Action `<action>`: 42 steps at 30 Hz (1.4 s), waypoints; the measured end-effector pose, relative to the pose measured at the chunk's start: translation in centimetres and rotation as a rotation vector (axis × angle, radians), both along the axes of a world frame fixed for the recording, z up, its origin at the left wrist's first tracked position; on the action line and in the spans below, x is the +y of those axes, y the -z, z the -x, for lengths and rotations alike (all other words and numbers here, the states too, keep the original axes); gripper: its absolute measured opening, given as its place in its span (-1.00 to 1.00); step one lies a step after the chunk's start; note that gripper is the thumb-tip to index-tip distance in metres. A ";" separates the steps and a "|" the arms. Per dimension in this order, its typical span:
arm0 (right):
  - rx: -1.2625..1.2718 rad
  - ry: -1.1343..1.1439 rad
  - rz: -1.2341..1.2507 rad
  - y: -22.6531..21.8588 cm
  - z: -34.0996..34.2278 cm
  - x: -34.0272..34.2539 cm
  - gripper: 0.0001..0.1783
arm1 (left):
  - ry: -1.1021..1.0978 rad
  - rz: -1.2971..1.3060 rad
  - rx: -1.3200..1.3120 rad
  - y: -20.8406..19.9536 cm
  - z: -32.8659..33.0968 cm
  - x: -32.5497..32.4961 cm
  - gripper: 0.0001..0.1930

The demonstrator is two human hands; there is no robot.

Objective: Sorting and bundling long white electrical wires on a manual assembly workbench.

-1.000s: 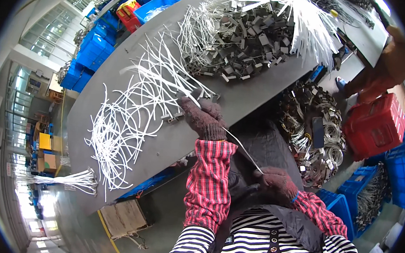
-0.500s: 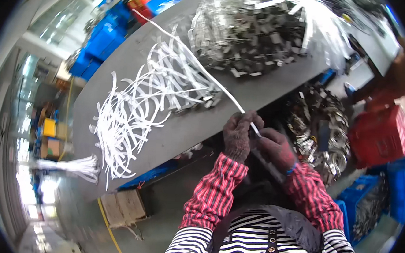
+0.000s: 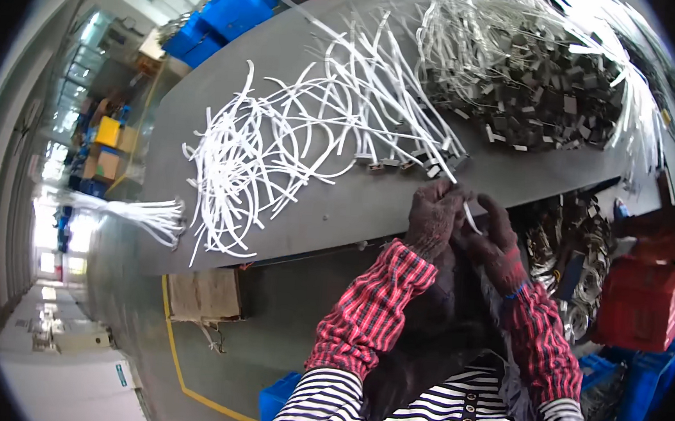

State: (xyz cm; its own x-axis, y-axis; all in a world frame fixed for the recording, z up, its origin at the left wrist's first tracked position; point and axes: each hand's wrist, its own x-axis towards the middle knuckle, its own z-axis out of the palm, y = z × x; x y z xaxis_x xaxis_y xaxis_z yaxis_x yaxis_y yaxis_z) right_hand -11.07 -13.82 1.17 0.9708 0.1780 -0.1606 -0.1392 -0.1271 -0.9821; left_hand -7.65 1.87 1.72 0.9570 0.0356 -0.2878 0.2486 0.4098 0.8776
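A long white flat strip (image 3: 471, 217) runs from the pile on the grey table down between my two hands, in front of the table's near edge. My left hand (image 3: 433, 219), in a dark knit glove, is closed around it. Beside it, my right hand (image 3: 499, 249), also gloved, has the strip's lower end at its thumb and fingers, the index finger raised somewhat. Just beyond the hands lies a loose pile of white strips (image 3: 231, 164), some with small metal ends (image 3: 434, 170) toward me. The strip's exact tip is partly hidden by the right fingers.
On the grey table (image 3: 306, 216), a heap of metal-ended pieces (image 3: 549, 100) sits far right. A white bundle (image 3: 149, 214) overhangs the left end. Metal parts (image 3: 570, 242) and a red crate (image 3: 641, 304) are at right. A cardboard box (image 3: 205, 293) stands below the table.
The view has shifted, so table and piles appear further right. Both hands still hold the strip between them; the right index finger is now lifted higher and the strip's end bends downward.
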 end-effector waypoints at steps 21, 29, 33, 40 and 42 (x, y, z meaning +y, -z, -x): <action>-0.805 0.396 1.020 -1.0 -16.7 -11.0 -0.42 | -0.286 -1.164 0.241 9.0 -3.4 35.9 -0.84; -0.717 -0.033 1.353 -2.5 -19.3 -14.2 -0.53 | -0.044 0.535 -0.283 -4.5 -4.0 18.8 -0.88; -0.596 -0.094 1.439 -3.1 -19.6 -15.0 -0.59 | -0.112 0.602 -0.105 -6.8 -2.3 5.4 -0.81; -0.661 0.008 0.904 -1.9 -4.7 -13.8 -0.75 | 0.165 -0.024 -0.119 2.1 0.6 -4.1 -0.81; -0.519 0.060 0.765 -1.5 -0.3 -12.1 -0.77 | 0.196 0.114 0.026 4.4 0.0 -7.8 -0.81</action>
